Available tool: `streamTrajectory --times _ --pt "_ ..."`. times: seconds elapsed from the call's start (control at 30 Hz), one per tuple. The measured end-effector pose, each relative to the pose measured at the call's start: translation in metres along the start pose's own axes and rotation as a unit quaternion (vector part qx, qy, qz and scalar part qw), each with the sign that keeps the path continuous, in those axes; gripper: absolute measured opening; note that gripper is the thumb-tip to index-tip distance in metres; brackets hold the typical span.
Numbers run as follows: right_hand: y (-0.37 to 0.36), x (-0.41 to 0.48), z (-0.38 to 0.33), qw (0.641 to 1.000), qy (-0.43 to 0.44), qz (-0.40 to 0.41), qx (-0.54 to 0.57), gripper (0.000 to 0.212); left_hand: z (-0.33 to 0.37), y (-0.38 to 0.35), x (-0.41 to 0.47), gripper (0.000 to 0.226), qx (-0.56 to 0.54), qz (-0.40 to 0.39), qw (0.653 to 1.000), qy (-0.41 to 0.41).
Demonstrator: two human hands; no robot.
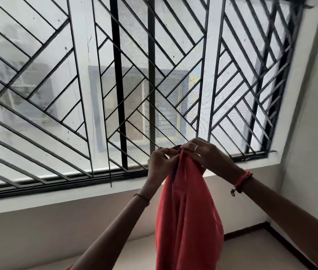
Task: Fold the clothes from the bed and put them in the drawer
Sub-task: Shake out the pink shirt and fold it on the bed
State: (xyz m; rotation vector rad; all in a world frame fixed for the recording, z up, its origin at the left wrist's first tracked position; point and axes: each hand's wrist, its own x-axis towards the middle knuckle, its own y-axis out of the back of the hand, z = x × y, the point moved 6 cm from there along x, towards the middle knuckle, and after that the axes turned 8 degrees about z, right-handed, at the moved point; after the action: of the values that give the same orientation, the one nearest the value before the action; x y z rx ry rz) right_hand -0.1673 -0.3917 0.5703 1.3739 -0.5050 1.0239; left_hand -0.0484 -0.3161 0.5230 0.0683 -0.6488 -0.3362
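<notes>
No legible text or labels anywhere.

Past the left hand (161,162) and right hand (199,154), black window bars (118,84) block the way. The red cloth (187,221) hangs under them and fills the gap between the arms. Left of the hands is open room; a white wall (310,114) stands off to the right.

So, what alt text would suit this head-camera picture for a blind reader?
The person's left hand and right hand pinch the top of a red-orange cloth garment, held up so it hangs between the forearms. Behind is a black metal window grille of diagonal bars.
</notes>
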Motion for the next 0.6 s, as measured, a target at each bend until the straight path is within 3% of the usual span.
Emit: streamTrajectory --times 0.1,0.2,0.4,0.6 --pt "-0.003 -0.002 0.006 0.999 -0.044 -0.004 0.023 0.022 0.001 0.001 -0.002 0.034 0.004 -0.002 1.0 -0.005" --pt "-0.004 -0.002 0.012 0.996 -0.077 -0.004 0.054 0.022 0.001 0.002 -0.004 0.012 -0.015 -0.002 1.0 -0.02" --pt "-0.006 -0.006 0.018 0.992 -0.106 -0.033 0.06 0.024 0.004 0.0 -0.004 0.012 -0.028 -0.018 0.998 -0.056" --pt "-0.013 -0.012 0.025 0.97 -0.201 -0.065 0.117 0.036 0.0 -0.005 -0.008 0.012 -0.035 -0.015 0.999 -0.012"
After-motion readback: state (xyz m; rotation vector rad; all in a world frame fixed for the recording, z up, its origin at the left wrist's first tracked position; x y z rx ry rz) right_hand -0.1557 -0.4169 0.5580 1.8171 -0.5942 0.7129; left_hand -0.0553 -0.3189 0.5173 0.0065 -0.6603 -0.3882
